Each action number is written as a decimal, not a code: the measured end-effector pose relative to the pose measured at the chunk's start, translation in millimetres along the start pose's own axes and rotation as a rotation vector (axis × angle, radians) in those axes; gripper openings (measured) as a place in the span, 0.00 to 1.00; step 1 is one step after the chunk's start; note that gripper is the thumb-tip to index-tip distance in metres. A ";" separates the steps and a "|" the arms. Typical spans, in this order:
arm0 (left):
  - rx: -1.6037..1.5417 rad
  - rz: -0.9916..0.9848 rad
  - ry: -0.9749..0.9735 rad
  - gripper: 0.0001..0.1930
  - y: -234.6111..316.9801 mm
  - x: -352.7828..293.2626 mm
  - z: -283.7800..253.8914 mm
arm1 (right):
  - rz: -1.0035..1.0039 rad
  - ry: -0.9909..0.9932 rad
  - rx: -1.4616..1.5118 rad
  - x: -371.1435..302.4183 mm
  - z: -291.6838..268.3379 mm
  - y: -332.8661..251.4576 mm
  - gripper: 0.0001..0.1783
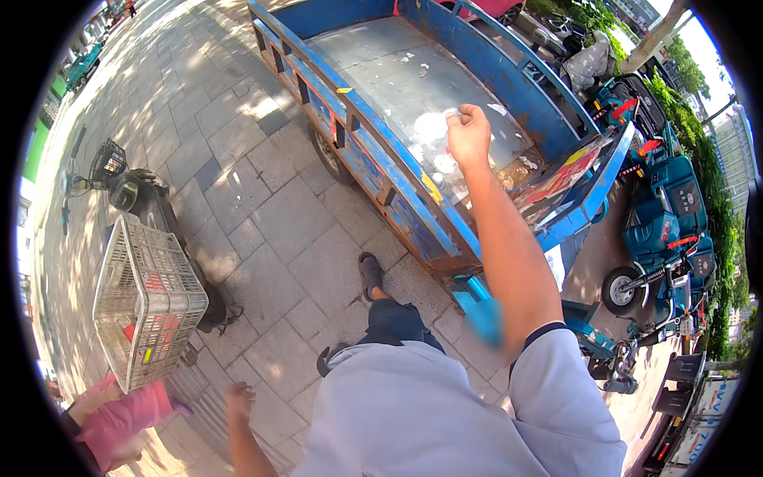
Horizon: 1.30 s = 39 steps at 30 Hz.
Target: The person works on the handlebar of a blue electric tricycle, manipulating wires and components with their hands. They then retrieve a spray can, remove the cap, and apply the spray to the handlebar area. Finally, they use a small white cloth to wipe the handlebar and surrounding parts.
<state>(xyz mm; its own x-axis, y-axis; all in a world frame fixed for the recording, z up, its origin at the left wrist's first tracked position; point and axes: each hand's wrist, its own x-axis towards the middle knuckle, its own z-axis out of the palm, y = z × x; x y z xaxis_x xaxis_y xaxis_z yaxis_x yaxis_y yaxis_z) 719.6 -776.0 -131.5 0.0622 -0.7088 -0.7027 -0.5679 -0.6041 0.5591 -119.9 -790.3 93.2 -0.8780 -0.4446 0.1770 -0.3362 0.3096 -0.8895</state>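
My right hand [470, 133] reaches over the cargo bed [377, 52] of a blue three-wheeled cart. Its thumb and fingers are pinched together; anything between them is too small or too bright to make out. Below it, white scraps and sunlit patches mark the grey bed floor. The rusty blue side rail [381, 139] runs left of my right arm, and the painted end panel [584, 187] leans outward to its right. My left hand [238, 400] hangs low at my side, away from any object, with its fingers loosely bent and nothing visible in them.
On the left stands a dark scooter [151, 203] carrying a pale plastic crate [147, 294] with red things inside. A person in pink [123, 425] is beside it. Several teal three-wheelers [668, 215] are parked at right. Paving [278, 230] lies between scooter and cart.
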 end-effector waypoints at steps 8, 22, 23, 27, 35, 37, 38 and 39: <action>-0.015 -0.198 -0.031 0.19 -32.5 -145.1 133.8 | 0.284 -0.741 -0.990 55.6 63.6 177.0 0.55; -0.017 -0.197 0.344 0.24 51.3 -140.4 185.9 | 0.447 -0.710 -0.718 110.6 95.4 302.4 0.33; 0.001 -0.124 0.352 0.22 80.1 -122.7 185.1 | 0.188 -0.826 -1.010 127.7 89.5 274.3 0.35; 0.084 0.121 0.363 0.21 170.9 -104.4 176.4 | -0.049 -0.467 -0.912 147.3 81.9 152.4 0.36; 0.227 0.680 0.256 0.21 278.1 -109.4 128.7 | -0.596 0.019 -0.463 101.6 56.7 -56.9 0.33; 0.119 0.897 0.245 0.23 292.6 -117.0 123.5 | -0.685 -0.139 -0.315 57.6 48.0 -107.8 0.34; 0.096 0.990 0.255 0.26 299.7 -125.7 119.9 | -0.662 -0.251 -0.241 25.2 46.7 -132.5 0.33; 0.072 1.078 0.266 0.29 304.8 -135.9 115.5 | -0.632 -0.379 -0.222 -10.5 46.4 -153.3 0.33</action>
<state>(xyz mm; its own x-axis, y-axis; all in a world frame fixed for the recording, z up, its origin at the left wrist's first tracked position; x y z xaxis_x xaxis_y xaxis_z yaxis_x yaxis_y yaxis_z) 443.3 -821.7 83.6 -0.3236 -0.9106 0.2572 -0.4767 0.3917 0.7870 -43.4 -872.1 208.1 -0.3332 -0.8383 0.4316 -0.8309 0.0448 -0.5546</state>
